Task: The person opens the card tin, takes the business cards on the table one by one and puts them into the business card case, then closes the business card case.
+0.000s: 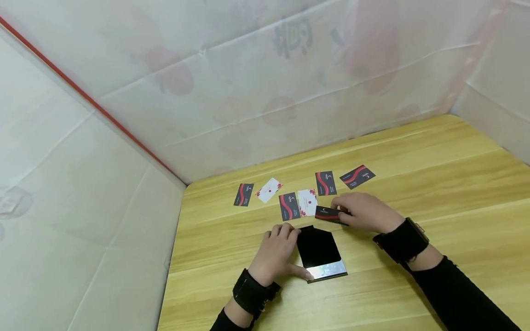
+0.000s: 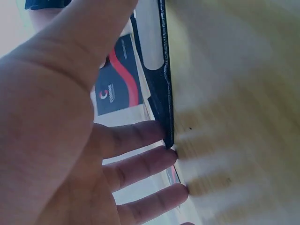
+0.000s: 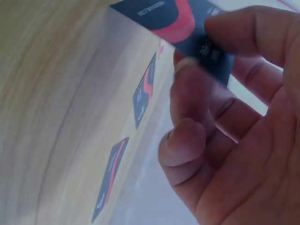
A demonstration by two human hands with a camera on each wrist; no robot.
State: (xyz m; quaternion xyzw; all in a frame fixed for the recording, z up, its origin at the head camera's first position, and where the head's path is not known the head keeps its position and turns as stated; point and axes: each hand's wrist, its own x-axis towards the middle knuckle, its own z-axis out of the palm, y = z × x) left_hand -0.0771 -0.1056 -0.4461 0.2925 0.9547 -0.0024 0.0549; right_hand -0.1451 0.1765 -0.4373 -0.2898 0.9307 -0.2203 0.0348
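Note:
My left hand (image 1: 276,253) holds the left side of a flat black card holder (image 1: 318,246) with a shiny silver strip along its near edge. The thumb lies at the near corner, and fingers touch the far corner. In the left wrist view, several fairly straight fingers (image 2: 140,164) reach the dark edge of the card holder (image 2: 161,93). A dark business card (image 1: 328,214) with a red wave is pinched between thumb and fingers of my right hand (image 1: 366,212), just beyond the card holder. The right wrist view shows this card (image 3: 187,28) tilted above the table.
On the wooden table (image 1: 434,184) lie a white floral card (image 1: 269,190), another white card (image 1: 308,202) and several dark cards, among them one at the far left (image 1: 243,195) and one at the far right (image 1: 358,177). Sheeted walls (image 1: 248,92) stand behind and left.

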